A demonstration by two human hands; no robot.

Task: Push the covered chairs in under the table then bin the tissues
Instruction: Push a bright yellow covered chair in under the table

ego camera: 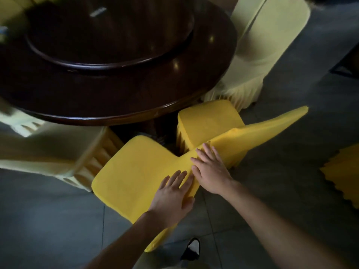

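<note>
Both sets of fingers lie straight and flat: the left hand (172, 193) presses the back of one yellow covered chair (136, 175) at lower centre, and the right hand (209, 171) rests on the back of a second chair (206, 123) just beside it. With nothing gripped, the loose covers could slide under the palms. The two backs meet at an angle, so they may jam before reaching the table (116, 90) in the upper left. No tissues are visible.
</note>
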